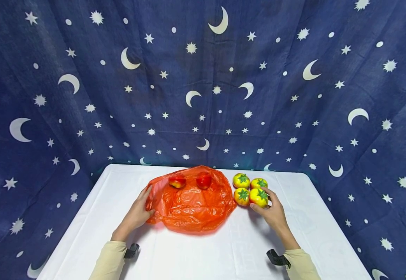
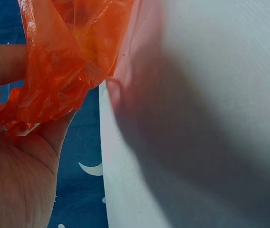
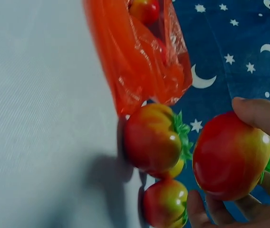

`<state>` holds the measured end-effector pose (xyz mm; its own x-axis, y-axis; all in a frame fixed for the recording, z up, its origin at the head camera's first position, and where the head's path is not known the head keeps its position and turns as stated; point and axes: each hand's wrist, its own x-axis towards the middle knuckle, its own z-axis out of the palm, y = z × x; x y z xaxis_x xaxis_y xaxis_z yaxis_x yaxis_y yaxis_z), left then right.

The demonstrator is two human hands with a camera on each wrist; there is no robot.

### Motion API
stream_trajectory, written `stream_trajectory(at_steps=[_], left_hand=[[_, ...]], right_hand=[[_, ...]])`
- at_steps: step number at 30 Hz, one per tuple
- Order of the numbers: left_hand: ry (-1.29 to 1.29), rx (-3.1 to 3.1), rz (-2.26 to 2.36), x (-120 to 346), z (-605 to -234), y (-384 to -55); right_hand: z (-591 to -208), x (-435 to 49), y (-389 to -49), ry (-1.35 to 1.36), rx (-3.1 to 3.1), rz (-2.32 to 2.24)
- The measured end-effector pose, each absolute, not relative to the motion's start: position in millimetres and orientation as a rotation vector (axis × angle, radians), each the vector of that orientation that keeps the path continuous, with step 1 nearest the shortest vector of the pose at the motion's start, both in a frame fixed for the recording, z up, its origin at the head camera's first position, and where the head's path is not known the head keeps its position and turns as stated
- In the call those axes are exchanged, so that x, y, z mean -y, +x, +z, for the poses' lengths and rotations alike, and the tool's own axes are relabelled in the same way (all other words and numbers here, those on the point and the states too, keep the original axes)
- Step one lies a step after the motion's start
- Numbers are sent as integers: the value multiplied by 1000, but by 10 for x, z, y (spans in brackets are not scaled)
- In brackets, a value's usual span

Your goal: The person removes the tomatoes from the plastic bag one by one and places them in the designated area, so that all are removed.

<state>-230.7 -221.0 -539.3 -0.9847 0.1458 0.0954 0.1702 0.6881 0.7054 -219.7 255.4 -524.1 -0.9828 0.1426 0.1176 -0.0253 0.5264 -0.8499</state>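
Table (image 1: 203, 256) stands before a backdrop cloth (image 1: 203, 77), w/ the cloth behind & to both sides. Plastic bag (image 1: 192, 206) lies on table, center-left; two fruits (image 1: 177, 181) (image 1: 204, 180) sit in its far part, side by side. Just right of bag, four tomatoes (image 1: 241, 180) (image 1: 259, 182) (image 1: 242, 196) (image 1: 258, 197) in a 2x2 cluster, touching. Left hand (image 1: 137, 214) grips bag's left edge; right hand (image 1: 273, 212) holds the near-right tomato.

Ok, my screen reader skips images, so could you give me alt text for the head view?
A person's left hand grips the edge of an orange plastic bag on a white table, while the right hand holds one of four toy tomatoes beside it.
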Motion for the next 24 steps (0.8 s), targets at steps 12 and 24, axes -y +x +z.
stream_trajectory(at_steps=[12,24], left_hand=[[-292,2822,-1204,2212,-5423,-2295],[-308,2804,-1205,2214,-5419,-2288]], right_hand=[[-5373,-2717,-2252,-232,2622,1419],[-5479,-2765,-2283,-358,2712,1382]])
